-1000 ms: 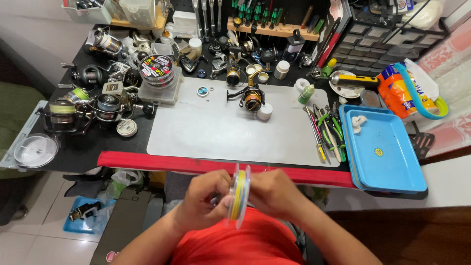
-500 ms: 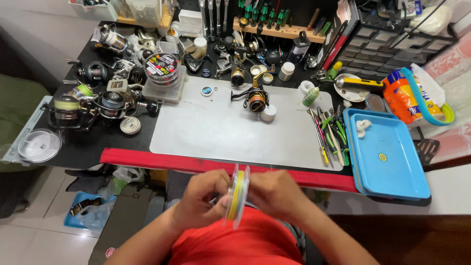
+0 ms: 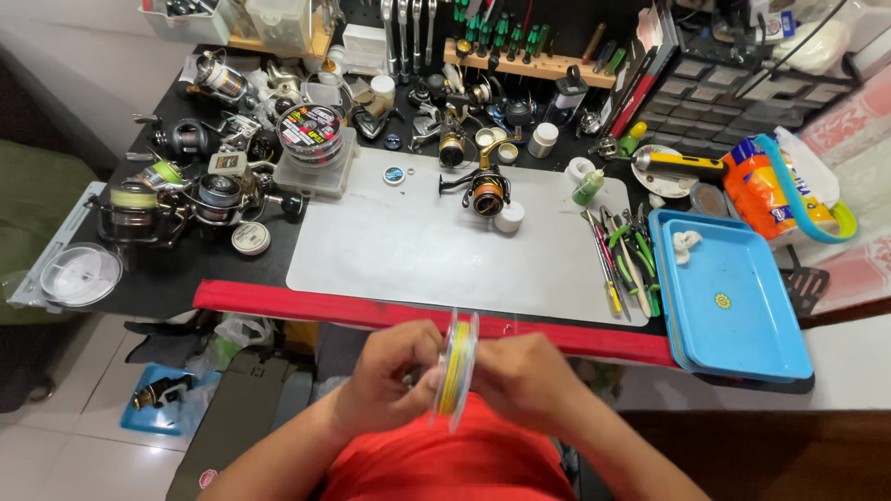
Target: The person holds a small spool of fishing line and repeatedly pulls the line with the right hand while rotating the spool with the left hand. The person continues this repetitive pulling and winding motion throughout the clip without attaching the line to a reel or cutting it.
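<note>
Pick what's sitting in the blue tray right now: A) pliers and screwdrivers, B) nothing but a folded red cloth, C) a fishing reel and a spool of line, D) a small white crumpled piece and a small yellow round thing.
D: the blue tray holds only a small white crumpled piece near its far left corner and a small yellow round thing mid-tray; the hand tools lie on the grey mat beside it.

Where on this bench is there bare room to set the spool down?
The grey mat is bare across its middle and front, between the red edge strip and the gold reel. The blue tray holds only a white scrap and a small disc. The back and left, among the reels, are crowded.
</note>
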